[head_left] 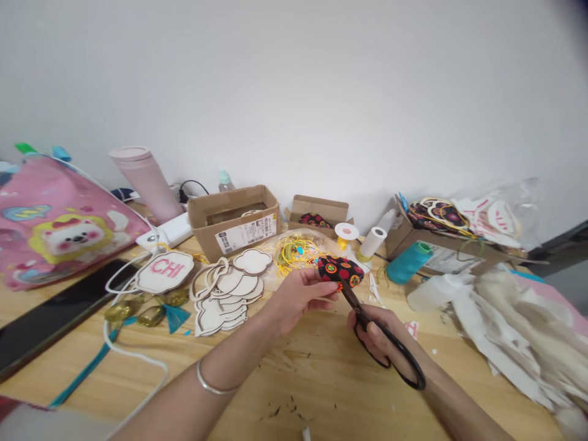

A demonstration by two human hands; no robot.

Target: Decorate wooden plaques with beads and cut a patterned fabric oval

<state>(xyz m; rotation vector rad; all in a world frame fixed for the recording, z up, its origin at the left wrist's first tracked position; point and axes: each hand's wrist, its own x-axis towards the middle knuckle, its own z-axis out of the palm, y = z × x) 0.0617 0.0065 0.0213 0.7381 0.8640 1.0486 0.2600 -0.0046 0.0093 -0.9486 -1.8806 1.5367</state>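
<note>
My left hand (309,295) pinches the lower left edge of a dark piece of fabric (340,269) printed with red and orange flowers, held above the wooden table. My right hand (380,334) is closed on a pair of black-handled scissors (399,352). The scissors' blades point up and left and reach the fabric's lower edge; their tips are hidden against it. Behind the fabric lies a clear plastic bag (298,252) of yellow cords and colourful bits.
White cloud-shaped pieces (229,300) lie stacked at left, beside a "CHI" plaque (165,271). Cardboard boxes (234,223) line the wall. A teal thread cone (408,262) and white cloth (505,331) are at right. Dark scraps (291,404) dot the wooden table (321,380) in front.
</note>
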